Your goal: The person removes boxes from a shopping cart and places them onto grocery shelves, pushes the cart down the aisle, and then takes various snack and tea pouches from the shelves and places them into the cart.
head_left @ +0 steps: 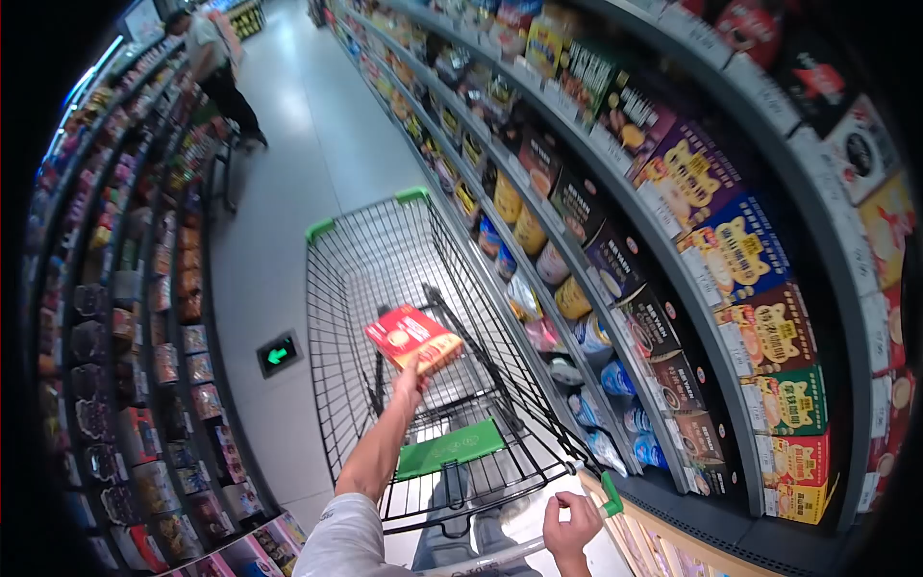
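My left hand (411,377) reaches forward over the shopping cart (332,365) and grips a red box (409,332) with a yellow-orange side at its near edge. The box is above the basket of black wire, tilted, with a round cup-like picture on its top. My right hand (570,524) is closed at the right end of the cart handle (500,556), near a green corner piece (611,493). Its curled fingers hide that part of the bar. A green panel (452,448) lies across the cart's near end.
Shelves of boxed drinks (735,255) and bagged goods rise close on the right. Packaged goods (159,356) line the left shelves. Farther up the aisle, a person (216,72) stands by another cart (229,163). A green arrow sign (279,356) marks the floor.
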### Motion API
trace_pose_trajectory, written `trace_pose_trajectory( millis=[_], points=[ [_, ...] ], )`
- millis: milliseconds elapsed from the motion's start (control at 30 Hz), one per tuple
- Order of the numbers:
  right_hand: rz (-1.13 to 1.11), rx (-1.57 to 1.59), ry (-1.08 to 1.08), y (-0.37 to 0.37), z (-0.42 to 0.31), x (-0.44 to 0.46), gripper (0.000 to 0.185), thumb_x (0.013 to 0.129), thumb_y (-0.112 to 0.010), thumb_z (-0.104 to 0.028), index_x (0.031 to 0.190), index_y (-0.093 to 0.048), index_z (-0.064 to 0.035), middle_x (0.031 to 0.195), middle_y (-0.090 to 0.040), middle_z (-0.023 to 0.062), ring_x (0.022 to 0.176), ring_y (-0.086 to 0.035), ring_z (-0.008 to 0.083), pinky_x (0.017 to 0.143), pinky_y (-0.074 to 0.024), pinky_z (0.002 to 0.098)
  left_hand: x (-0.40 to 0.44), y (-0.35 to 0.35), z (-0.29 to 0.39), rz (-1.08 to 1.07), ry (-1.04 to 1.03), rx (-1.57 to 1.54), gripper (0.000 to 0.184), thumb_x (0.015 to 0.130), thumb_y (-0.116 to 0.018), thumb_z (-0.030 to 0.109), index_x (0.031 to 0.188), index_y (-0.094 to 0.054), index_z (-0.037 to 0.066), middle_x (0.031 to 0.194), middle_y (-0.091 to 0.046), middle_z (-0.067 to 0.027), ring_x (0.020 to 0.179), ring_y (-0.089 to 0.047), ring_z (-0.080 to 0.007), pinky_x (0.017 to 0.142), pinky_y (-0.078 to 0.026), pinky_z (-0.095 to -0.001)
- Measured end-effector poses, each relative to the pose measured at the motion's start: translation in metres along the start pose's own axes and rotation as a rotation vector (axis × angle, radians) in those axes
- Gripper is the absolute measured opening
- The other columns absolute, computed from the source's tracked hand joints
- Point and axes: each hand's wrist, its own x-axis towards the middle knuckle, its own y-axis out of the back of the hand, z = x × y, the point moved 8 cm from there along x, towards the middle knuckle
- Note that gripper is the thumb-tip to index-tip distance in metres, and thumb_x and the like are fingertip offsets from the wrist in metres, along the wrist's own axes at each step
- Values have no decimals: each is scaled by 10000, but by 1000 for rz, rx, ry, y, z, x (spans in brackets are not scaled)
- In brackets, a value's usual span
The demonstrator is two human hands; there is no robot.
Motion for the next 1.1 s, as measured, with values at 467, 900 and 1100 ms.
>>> trace_pose_trajectory(
  millis=[467, 900, 1100],
  points=[
    [-182, 713, 49, 161, -26, 20, 757, 912, -773, -190, 1524, -351, -43, 1509, -467, 177, 1318, -549, 291, 1061, -464, 433, -515, -52, -12, -734, -677, 101, 601, 959, -748, 217, 1442, -420, 76, 1341, -620, -83, 1139, -647, -195, 924, -544, -385],
    [320, 234, 356, 497, -38, -1, 758, 831, -816, -234, 1459, -445, -26, 1333, -609, 189, 1199, -634, 332, 993, -502, 402, -722, -249, -133, -1452, -886, 671, 637, 767, -777, 32, 1326, -481, -42, 1274, -609, -127, 1138, -622, -203, 1004, -505, -359],
    [669, -286, 596, 604, -114, -26, 605, 790, -817, -231, 1316, -572, -61, 1139, -667, 147, 1045, -654, 365, 876, -530, 451, -853, -334, -137, -1372, -2028, 861, 708, 834, -794, 200, 1429, -481, -20, 1434, -464, -319, 1364, -395, -517, 1158, -327, -555]
  ],
)
